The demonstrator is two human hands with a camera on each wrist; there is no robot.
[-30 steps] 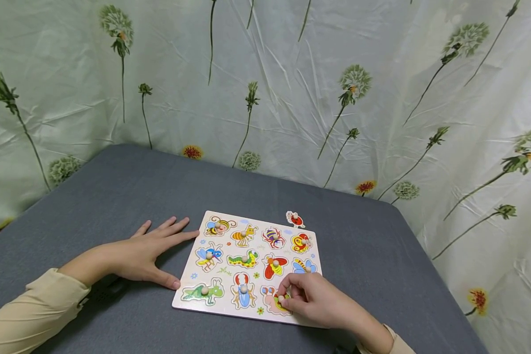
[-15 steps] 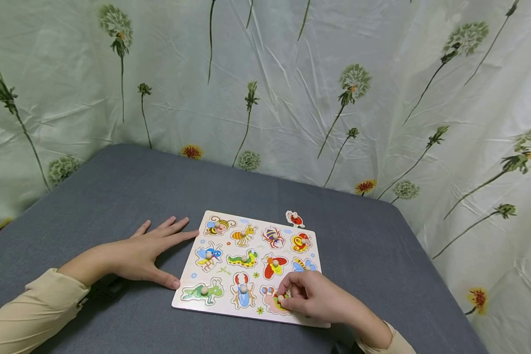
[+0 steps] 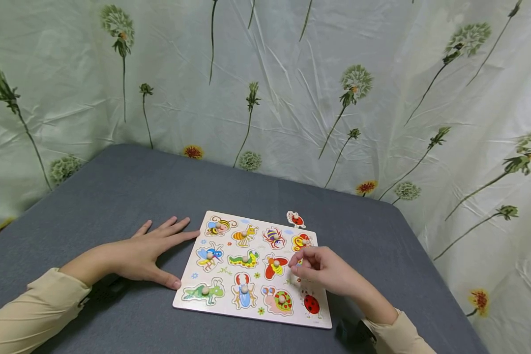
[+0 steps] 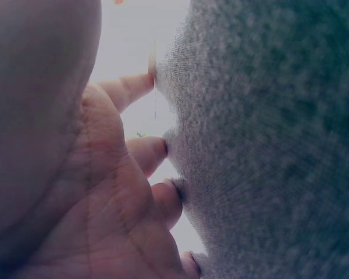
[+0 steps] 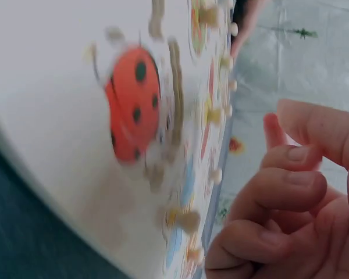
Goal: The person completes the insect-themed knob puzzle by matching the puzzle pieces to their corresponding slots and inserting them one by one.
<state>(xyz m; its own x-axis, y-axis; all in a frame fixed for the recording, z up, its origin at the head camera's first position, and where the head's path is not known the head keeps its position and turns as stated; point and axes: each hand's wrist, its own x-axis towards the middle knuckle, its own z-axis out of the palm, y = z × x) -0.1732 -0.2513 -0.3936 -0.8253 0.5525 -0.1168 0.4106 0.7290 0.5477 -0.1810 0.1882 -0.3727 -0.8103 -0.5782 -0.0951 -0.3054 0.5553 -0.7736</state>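
Note:
A wooden peg puzzle board (image 3: 223,271) with knobbed insect pieces lies on the table. My left hand (image 3: 143,258) lies flat with fingers spread, thumb and index finger at the board's left edge; the left wrist view shows its fingertips on grey cloth. My right hand (image 3: 325,270) hovers over the board's right side, fingers loosely bent and holding nothing, partly hiding the dragonfly and butterfly pieces. The snail piece (image 3: 278,301) sits in its slot. Beside it, the ladybug recess (image 5: 135,104) shows its printed picture. A loose ladybug piece (image 3: 296,219) lies just beyond the board's far edge.
The grey cloth-covered table (image 3: 168,182) extends around the board. Behind it hangs a pale curtain (image 3: 181,73) printed with dandelions. The pieces' round knobs (image 5: 189,221) stand up from the board.
My right hand has let go of the snail piece's knob and moved up and away over the board, uncovering the ladybug recess. My left hand has stayed in place.

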